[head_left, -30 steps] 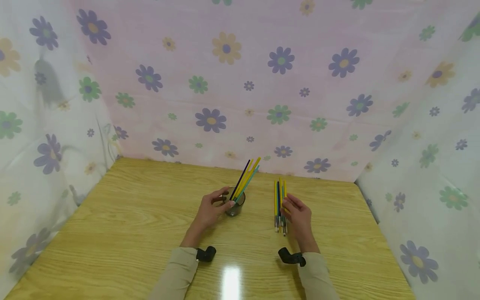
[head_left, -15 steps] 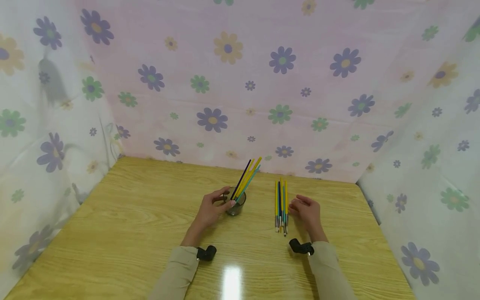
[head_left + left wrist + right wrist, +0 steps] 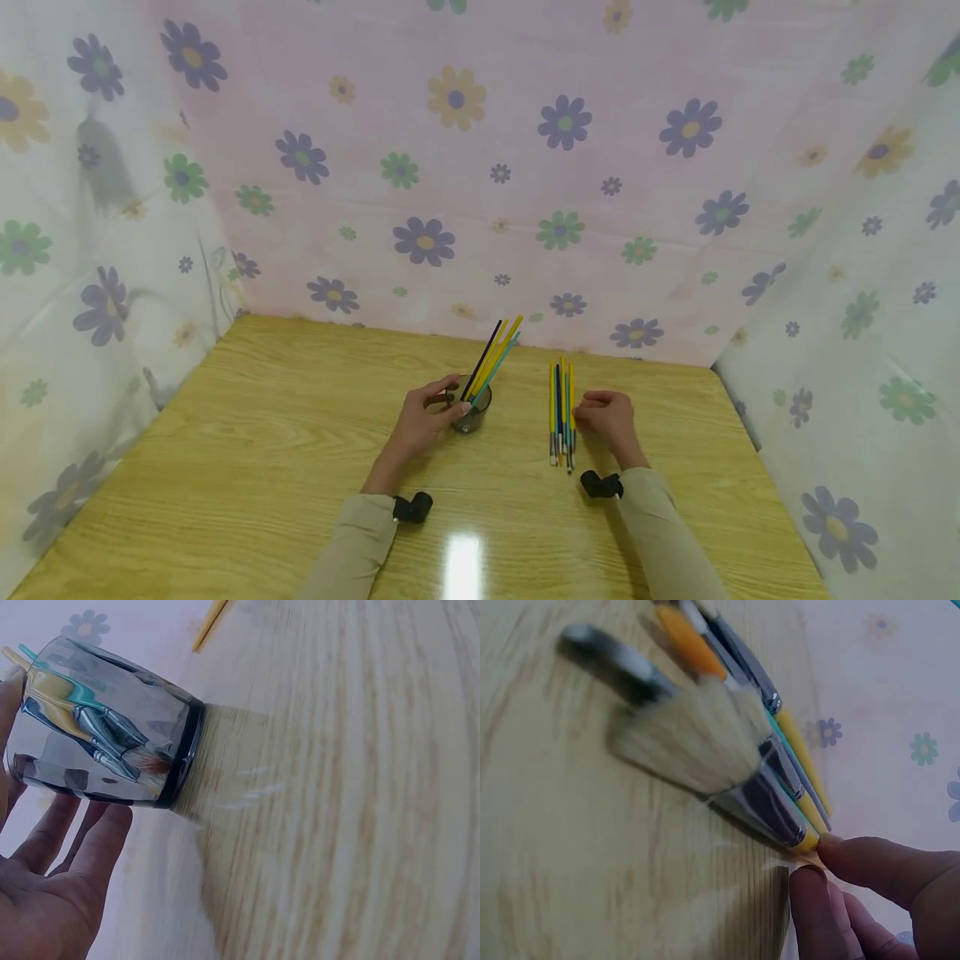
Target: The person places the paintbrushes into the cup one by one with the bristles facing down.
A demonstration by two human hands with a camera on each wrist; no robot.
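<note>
A dark glass cup (image 3: 472,414) stands mid-table with several long-handled paintbrushes (image 3: 495,350) leaning out to the right. My left hand (image 3: 454,398) curls round the cup; in the left wrist view the fingers (image 3: 82,847) lie against the glass (image 3: 105,727), bristles showing inside. To the right a row of several brushes (image 3: 561,408) lies on the table, bristles toward me. My right hand (image 3: 581,410) sits at the row's right edge. In the right wrist view its fingertips (image 3: 855,859) pinch the handle of a yellow brush (image 3: 769,806) at the side of the row.
The wooden table (image 3: 262,433) is closed in by flower-print curtains at the back (image 3: 480,167), left and right. A bright light reflection (image 3: 462,562) lies near the front edge. Small black wrist cameras (image 3: 412,506) sit on both sleeves.
My right hand slid off the top of the brush row to its right side, then curled in against the outer brush. The left hand and cup stayed put.
</note>
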